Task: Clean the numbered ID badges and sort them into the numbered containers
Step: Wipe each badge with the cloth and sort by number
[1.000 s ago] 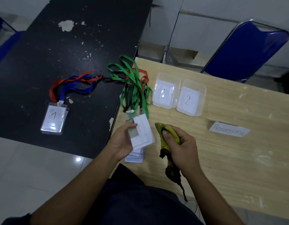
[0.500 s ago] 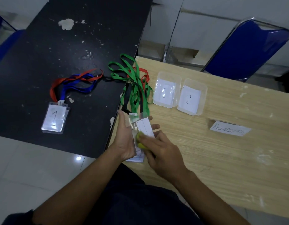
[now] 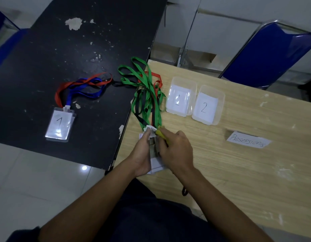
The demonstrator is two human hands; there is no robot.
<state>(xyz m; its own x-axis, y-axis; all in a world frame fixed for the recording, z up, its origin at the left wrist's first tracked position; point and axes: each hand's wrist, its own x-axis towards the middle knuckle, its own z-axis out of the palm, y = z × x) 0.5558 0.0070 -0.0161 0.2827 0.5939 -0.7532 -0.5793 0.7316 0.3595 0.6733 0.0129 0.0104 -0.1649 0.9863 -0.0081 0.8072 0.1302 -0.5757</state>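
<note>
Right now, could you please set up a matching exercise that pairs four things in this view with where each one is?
Things:
1. badge marked 1
2. container marked 2
3. handwritten paper label
4. yellow cloth

Places:
A. in the right hand, pressed to the badge that the left hand holds
B. on the black table, at the end of red and blue lanyards
C. on the wooden table, right of the container marked 1
D. on the wooden table, nearer the person than the containers

Pairs: 1-B, 2-C, 3-D, 4-A
</note>
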